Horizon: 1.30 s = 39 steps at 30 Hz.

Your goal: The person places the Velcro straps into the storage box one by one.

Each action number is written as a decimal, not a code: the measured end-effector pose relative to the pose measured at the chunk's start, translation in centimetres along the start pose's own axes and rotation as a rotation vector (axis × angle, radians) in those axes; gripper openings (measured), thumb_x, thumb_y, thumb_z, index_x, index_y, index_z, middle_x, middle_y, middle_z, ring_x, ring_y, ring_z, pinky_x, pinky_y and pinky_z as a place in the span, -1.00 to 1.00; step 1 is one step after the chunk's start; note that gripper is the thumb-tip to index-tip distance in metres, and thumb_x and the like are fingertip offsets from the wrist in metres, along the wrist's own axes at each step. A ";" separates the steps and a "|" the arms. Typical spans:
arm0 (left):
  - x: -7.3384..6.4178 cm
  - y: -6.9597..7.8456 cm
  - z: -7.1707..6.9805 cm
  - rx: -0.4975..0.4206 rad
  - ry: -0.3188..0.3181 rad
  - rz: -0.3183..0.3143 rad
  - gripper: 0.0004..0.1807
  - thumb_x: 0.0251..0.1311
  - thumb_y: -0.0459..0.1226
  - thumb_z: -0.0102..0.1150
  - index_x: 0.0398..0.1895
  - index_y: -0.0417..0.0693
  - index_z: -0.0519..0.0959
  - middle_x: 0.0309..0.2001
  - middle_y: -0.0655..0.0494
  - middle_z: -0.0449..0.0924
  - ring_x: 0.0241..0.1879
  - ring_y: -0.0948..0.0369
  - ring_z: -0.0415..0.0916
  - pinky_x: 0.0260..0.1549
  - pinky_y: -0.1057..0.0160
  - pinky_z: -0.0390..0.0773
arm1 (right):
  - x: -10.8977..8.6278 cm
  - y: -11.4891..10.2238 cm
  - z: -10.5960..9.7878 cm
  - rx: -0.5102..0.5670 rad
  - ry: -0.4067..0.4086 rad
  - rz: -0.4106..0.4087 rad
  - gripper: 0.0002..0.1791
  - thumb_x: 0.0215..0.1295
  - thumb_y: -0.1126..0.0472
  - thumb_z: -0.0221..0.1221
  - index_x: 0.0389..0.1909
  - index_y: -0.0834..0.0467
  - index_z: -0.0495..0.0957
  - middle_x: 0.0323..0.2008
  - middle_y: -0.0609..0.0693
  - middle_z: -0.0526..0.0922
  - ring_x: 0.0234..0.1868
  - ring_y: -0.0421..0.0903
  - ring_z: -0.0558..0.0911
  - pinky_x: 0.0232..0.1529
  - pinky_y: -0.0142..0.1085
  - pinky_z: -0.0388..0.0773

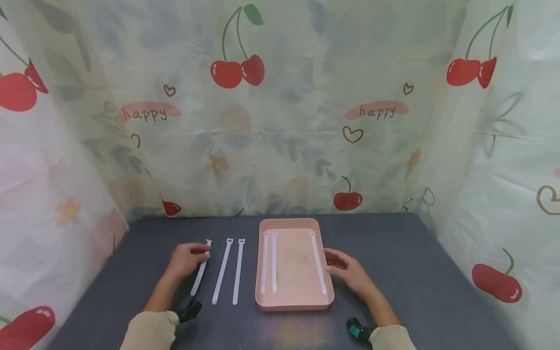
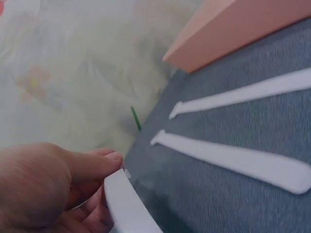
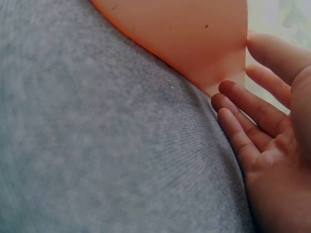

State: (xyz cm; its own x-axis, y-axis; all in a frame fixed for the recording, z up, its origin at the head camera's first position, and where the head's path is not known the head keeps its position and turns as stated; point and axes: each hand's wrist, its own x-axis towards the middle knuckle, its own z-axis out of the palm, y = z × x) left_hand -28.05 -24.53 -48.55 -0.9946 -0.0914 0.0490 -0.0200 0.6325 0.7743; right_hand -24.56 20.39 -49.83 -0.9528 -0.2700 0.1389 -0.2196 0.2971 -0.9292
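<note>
My left hand [image 1: 185, 260] pinches a white cable strap [image 1: 199, 278] near its slotted head, left of the other straps. In the left wrist view this strap [image 2: 130, 208] runs down from thumb and fingers. Two more straps, one [image 1: 222, 272] and another [image 1: 238, 274], lie side by side on the table. A pink tray [image 1: 295, 307] holds three straps: two [image 1: 264, 265] [image 1: 274, 265] along its left side, one [image 1: 318, 265] along its right. My right hand [image 1: 350, 273] touches the tray's right wall with its fingers extended, as the right wrist view also shows.
The dark grey tabletop [image 1: 393, 262] extends to both sides of the tray. A cherry-printed curtain [image 1: 280, 146] encloses the table at the back and sides. A dark band [image 1: 189, 311] sits at the left wrist, a device [image 1: 358, 330] at the right.
</note>
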 end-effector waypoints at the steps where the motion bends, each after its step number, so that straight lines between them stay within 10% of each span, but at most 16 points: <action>1: 0.0 0.3 0.0 -0.007 0.000 0.002 -0.73 0.12 -0.44 0.30 -0.08 -0.30 0.67 -0.14 -0.17 0.66 -0.35 0.15 0.58 -0.40 0.17 0.55 | 0.1 0.3 0.0 0.002 0.005 -0.002 -0.44 0.30 0.32 0.22 0.30 0.36 0.36 0.15 0.32 0.51 0.15 0.22 0.51 0.01 -0.37 0.47; 25: -0.6 6.2 2.4 -0.362 -0.139 0.035 -0.59 0.20 -0.40 0.27 0.14 -0.26 0.56 0.03 -0.17 0.57 -0.26 0.17 0.53 -0.27 0.18 0.57 | 1.1 3.8 0.0 0.030 0.018 -0.007 -0.42 0.27 0.23 0.27 0.31 0.21 0.40 0.14 0.17 0.55 0.13 0.08 0.54 0.02 -0.40 0.46; 39: -1.2 8.7 5.5 -0.568 -0.202 0.041 -0.56 0.15 -0.48 0.26 0.15 -0.25 0.56 0.09 -0.15 0.53 -0.27 0.15 0.55 -0.27 0.18 0.59 | 0.1 0.0 -0.1 0.015 -0.006 0.001 -0.44 0.29 0.32 0.23 0.29 0.35 0.37 0.14 0.30 0.52 0.14 0.20 0.51 -0.01 -0.42 0.46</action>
State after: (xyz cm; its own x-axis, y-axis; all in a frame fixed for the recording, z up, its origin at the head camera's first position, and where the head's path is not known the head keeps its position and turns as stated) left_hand -27.62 -14.65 -45.33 -0.9942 0.1071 0.0087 0.0213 0.1176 0.9928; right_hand -24.71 20.47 -49.77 -0.9517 -0.2754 0.1356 -0.2152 0.2836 -0.9345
